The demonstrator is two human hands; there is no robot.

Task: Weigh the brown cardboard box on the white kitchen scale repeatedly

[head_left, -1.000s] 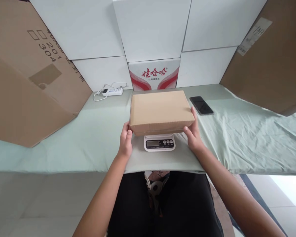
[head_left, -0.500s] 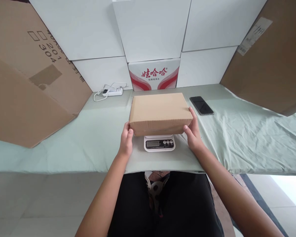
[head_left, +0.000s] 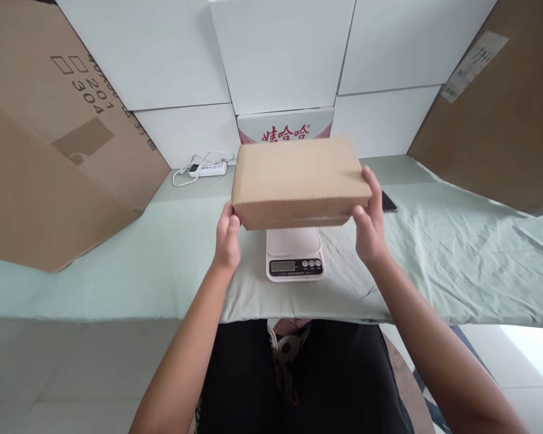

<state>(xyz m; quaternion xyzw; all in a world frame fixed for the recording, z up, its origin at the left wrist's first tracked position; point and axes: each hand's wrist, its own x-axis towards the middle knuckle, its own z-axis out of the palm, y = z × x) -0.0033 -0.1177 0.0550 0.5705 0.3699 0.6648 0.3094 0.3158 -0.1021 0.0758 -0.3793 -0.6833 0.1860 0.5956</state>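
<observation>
Box [head_left: 298, 178] gripped at both ends by left hand [head_left: 227, 238] and right hand [head_left: 370, 226], above scale [head_left: 294, 253] near tabletop [head_left: 117, 265] front edge. Palm-only hold could slip; box may drop onto scale.

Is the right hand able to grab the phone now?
Probably not right away: the right hand grips the cardboard box, which hides most of the phone just beyond it.

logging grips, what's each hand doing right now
left hand: holding the box at its left end
right hand: holding the box at its right end
</observation>
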